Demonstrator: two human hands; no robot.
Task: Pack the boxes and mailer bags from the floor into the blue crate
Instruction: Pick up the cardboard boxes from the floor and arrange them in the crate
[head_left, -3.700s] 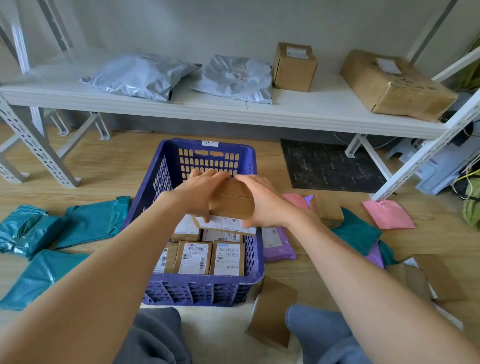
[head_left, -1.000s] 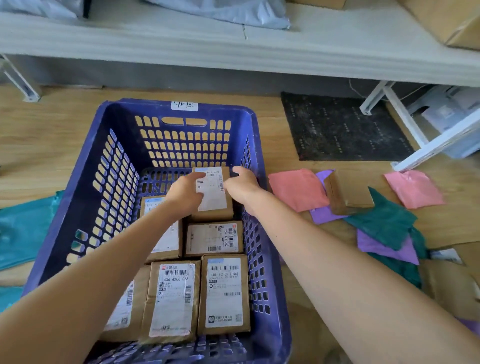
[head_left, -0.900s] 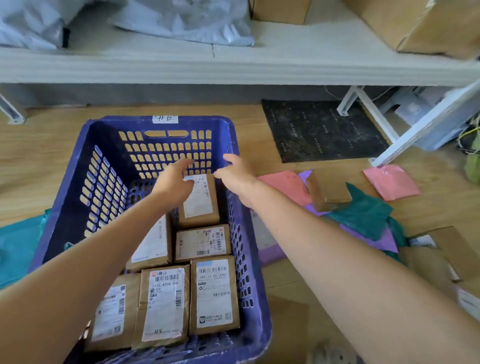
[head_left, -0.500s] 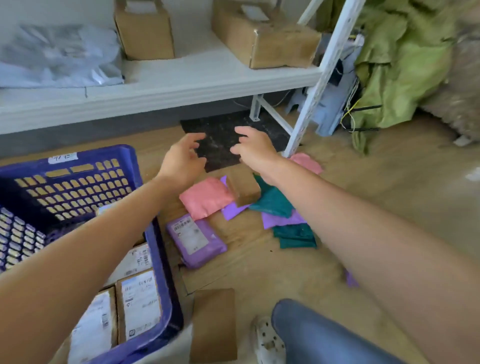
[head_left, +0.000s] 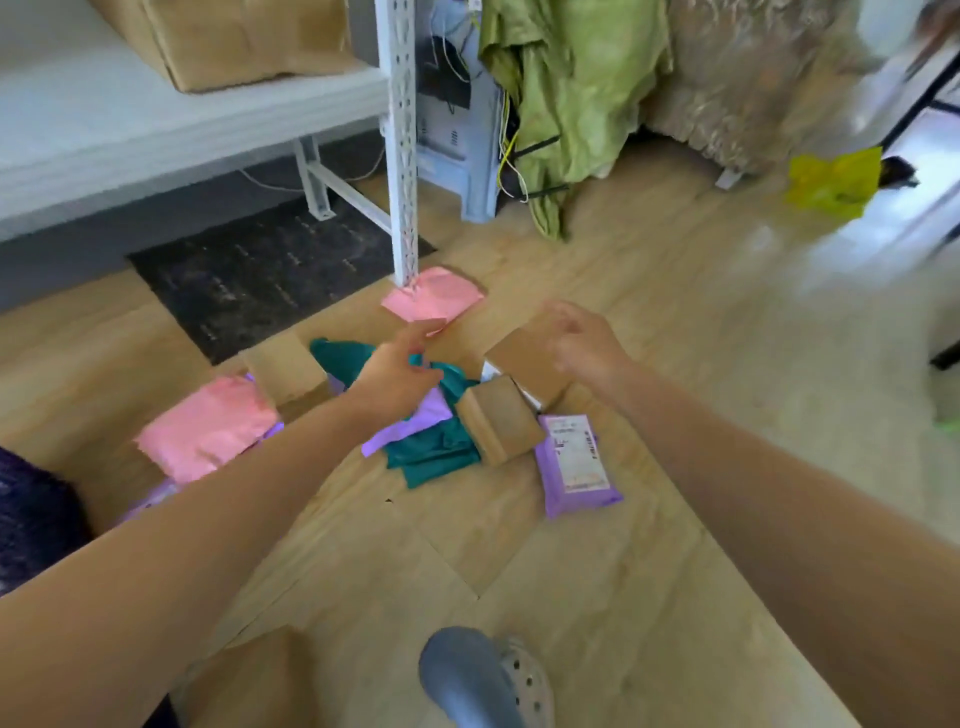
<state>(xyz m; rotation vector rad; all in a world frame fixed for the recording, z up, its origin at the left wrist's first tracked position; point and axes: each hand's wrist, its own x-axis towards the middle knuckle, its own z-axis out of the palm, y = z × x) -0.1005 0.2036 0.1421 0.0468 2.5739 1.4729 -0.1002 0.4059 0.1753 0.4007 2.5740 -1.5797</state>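
Note:
A heap of parcels lies on the wooden floor: a small brown box (head_left: 498, 418), a flat brown box (head_left: 524, 361) behind it, another brown box (head_left: 285, 366) to the left, teal mailers (head_left: 434, 449), a purple labelled mailer (head_left: 576, 465) and two pink mailers (head_left: 208, 426) (head_left: 434, 293). My left hand (head_left: 395, 376) hovers open over the teal mailers. My right hand (head_left: 582, 343) hovers open above the flat brown box, holding nothing. Only a dark corner of the blue crate (head_left: 31, 525) shows at the left edge.
A white shelf post (head_left: 402, 156) stands just behind the far pink mailer, with a black mat (head_left: 260, 275) under the shelf. A green cloth (head_left: 571, 93) and cables hang at the back. My shoe (head_left: 483, 680) is at the bottom, a flat cardboard piece (head_left: 249, 686) beside it.
Both hands set a brown box into the crate, let go, then swung right with my view. They now hover over the parcel heap on the floor.

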